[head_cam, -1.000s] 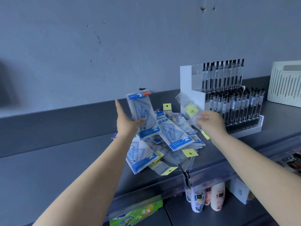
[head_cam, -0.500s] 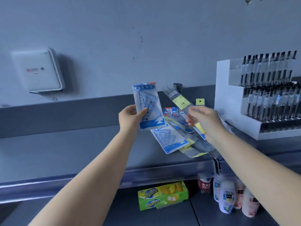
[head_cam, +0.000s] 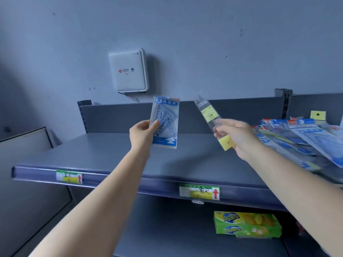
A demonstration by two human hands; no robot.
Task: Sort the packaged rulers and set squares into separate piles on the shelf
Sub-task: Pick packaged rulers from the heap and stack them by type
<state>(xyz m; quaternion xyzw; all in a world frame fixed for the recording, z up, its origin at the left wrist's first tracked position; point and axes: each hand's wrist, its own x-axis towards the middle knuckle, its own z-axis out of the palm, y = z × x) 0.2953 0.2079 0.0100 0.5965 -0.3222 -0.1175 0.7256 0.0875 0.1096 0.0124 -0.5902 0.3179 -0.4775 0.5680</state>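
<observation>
Left grip [head_cam: 143, 133] pinches set-square pack [head_cam: 165, 121] by its left edge, upright over shelf [head_cam: 96, 154]. Right grip [head_cam: 234, 135] pinches ruler pack [head_cam: 211, 117] near its low end. Unsorted heap [head_cam: 297, 138] right of it. Packs judged light, flexible, slippery film; hold edges.

Centre frame, the set-square packet [head_cam: 165, 122] is clear with blue and white bands. The ruler packet [head_cam: 210, 115] to its right carries yellow labels. Grey shelf [head_cam: 104, 151]; green-yellow box [head_cam: 246, 224] at lower right.
</observation>
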